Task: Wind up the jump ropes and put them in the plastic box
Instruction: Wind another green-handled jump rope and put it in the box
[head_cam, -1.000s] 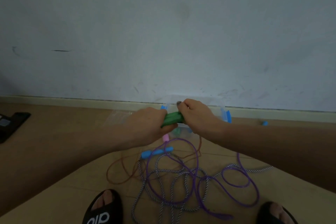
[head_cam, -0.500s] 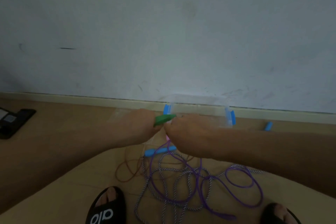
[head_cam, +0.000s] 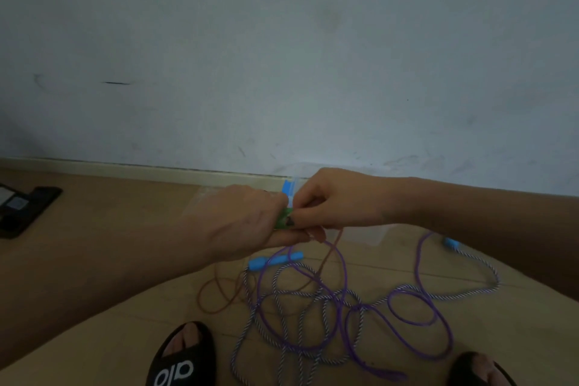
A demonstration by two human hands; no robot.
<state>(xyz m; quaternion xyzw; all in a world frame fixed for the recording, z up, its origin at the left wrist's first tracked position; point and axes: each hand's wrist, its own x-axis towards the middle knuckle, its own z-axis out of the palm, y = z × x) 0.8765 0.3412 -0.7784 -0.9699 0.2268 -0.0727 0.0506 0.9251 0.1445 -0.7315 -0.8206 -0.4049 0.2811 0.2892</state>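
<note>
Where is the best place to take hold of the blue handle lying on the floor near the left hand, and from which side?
Grip the blue handle around its middle, coming from above. It lies flat, nearly crosswise, with the purple rope crossing one end, so the mid-section looks freest.

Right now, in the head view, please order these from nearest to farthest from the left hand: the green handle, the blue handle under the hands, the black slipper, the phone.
1. green handle, gripped in left hand
2. blue handle, on floor just below
3. black slipper, bottom edge
4. phone, far left
</note>
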